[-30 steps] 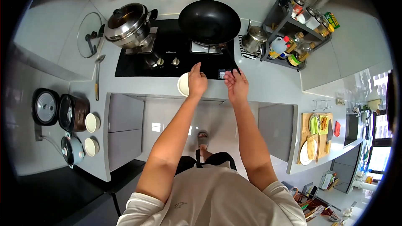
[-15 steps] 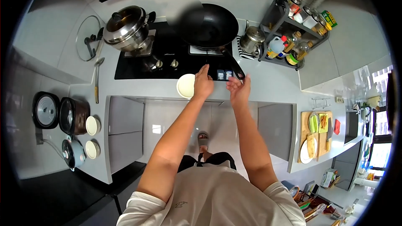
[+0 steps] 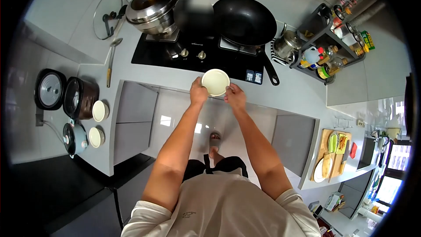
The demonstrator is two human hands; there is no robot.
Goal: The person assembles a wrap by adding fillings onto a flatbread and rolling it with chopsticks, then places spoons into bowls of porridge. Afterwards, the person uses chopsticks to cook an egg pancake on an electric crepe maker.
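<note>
A cream-coloured bowl (image 3: 215,82) is between my hands at the counter's front edge, below the stove. My left hand (image 3: 198,92) grips its left rim, thumb on top. On the opposite side, my right hand (image 3: 235,96) pinches the lower right rim. Inside the bowl only a plain pale surface shows. Just beyond it lies the black gas stove (image 3: 197,61) with its two knobs. A black wok (image 3: 245,19) rests on the right burner, its handle (image 3: 271,70) pointing toward the front right.
A lidded steel pot (image 3: 153,11) stands on the left burner. Two more cream bowls (image 3: 100,111) sit on the left counter by a rice cooker (image 3: 81,98). Right of the wok are a metal jug (image 3: 287,44) and a bottle rack (image 3: 326,39). A cutting board (image 3: 326,149) holds food and a knife.
Both hands have come down from near the stove front and wok handle and taken hold of the bowl by its sides. The camera view has turned slightly.
</note>
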